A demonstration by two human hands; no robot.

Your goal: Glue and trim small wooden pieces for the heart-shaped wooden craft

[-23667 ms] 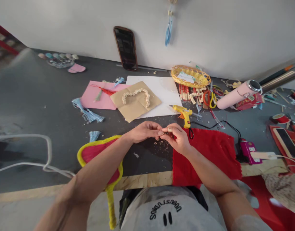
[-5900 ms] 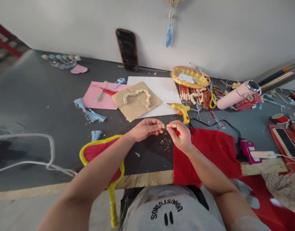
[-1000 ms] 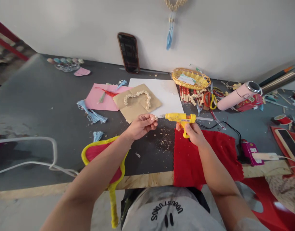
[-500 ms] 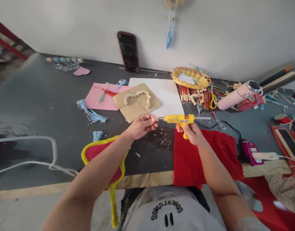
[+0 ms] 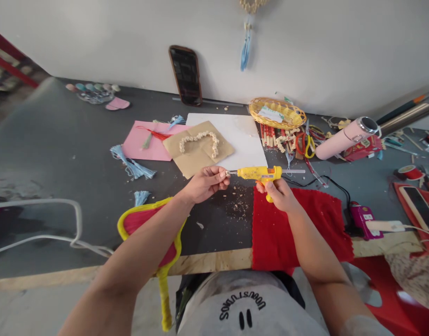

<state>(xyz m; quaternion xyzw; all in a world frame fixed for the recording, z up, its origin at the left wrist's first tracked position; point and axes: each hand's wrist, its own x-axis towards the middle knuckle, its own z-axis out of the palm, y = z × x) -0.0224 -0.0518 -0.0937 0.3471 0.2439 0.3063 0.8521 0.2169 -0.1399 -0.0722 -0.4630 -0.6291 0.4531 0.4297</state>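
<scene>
My right hand (image 5: 276, 192) is closed round the handle of a yellow hot glue gun (image 5: 256, 172), with a clear glue stick (image 5: 293, 171) poking out of its back end. The gun's nozzle points left and meets the fingertips of my left hand (image 5: 209, 183). Those fingers pinch a small cream-coloured piece (image 5: 227, 173), mostly hidden, at the nozzle's tip. Just beyond my left hand, a curved chain of cream pieces (image 5: 199, 136) lies on a brown paper sheet (image 5: 186, 161). Beneath my right wrist a red cloth (image 5: 301, 228) hangs over the table edge.
Light-blue tassels (image 5: 132, 163) and a yellow-rimmed pink fan-shaped piece (image 5: 144, 217) lie at left. A phone (image 5: 185, 74) leans on the wall. Right of it stand a wicker basket (image 5: 291, 116), scissors (image 5: 308, 147) and a pink flask (image 5: 343, 140). A black cord (image 5: 335, 179) reaches a purple power strip (image 5: 366, 221).
Almost nothing differs. Both hands and the glue gun hold their places, nozzle still at the left fingertips; the whole view has shifted very slightly.
</scene>
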